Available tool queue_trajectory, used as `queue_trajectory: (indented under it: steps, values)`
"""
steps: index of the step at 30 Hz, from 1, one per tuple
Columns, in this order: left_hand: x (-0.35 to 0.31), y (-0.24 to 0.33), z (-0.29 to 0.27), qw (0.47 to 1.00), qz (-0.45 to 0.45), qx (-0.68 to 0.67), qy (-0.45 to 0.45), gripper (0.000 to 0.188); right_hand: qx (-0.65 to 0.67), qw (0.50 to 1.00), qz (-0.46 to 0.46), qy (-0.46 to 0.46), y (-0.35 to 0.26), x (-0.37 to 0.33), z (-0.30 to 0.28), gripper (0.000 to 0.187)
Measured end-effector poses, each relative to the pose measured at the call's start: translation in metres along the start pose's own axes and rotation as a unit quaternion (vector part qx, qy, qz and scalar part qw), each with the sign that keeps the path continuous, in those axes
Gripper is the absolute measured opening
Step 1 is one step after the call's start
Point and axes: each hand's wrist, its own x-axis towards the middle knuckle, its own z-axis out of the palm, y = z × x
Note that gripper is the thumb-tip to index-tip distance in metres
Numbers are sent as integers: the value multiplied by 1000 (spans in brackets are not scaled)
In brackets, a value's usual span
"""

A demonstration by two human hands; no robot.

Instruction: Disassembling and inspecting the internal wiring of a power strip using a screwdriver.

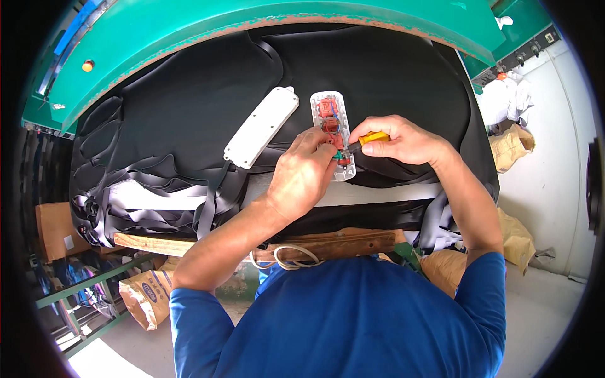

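Observation:
An opened white power strip housing (351, 171) lies on black sheet material, with red socket parts and thin blue wires showing inside. My left hand (300, 170) is closed over its near left side, fingertips pressed on the inner parts beside a small green piece. My right hand (403, 140) grips a screwdriver (376, 137) with a yellow handle and dark collar. Its tip points left and down into the near half of the housing; the exact contact spot is too small to tell. Left of the housing lies a long white cover (261, 128), set at a slant, with small holes.
Black sheets (183, 94) and loose strips cover the bench. A green machine frame (252, 19) arches across the far side. Along the near edge runs a wooden board (353, 241), with a looped white cord (293, 257). Paper sacks (148, 296) stand below left, others at right.

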Motion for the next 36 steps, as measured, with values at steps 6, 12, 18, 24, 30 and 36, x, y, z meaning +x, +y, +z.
queue_trajectory:
  steps: [6, 12, 18, 24, 30, 36]
  values:
    - [-1, -1, 6, 999, 20, 24, 28, 20, 28, 999, 28, -9, -1, 1, -3, 25]
    - [0, 3, 11, 998, 22, 39, 46, 15, 54, 997, 52, -17, -3, 1, -5, 26]
    - [1, 3, 13, 996, 33, 66, 48, 13, 35, 998, 54, -17, -1, 1, -7, 26]
    - [1, 0, 10, 997, 30, 47, 49, 13, 39, 998, 43, -10, 2, 4, -5, 26]
    - [-1, -1, 6, 999, 5, -6, 37, 12, 74, 990, 100, -64, -4, 8, -17, 27]
    - [-5, 4, 7, 999, 2, 19, 44, 11, 107, 985, 117, -74, -4, 6, -15, 28]
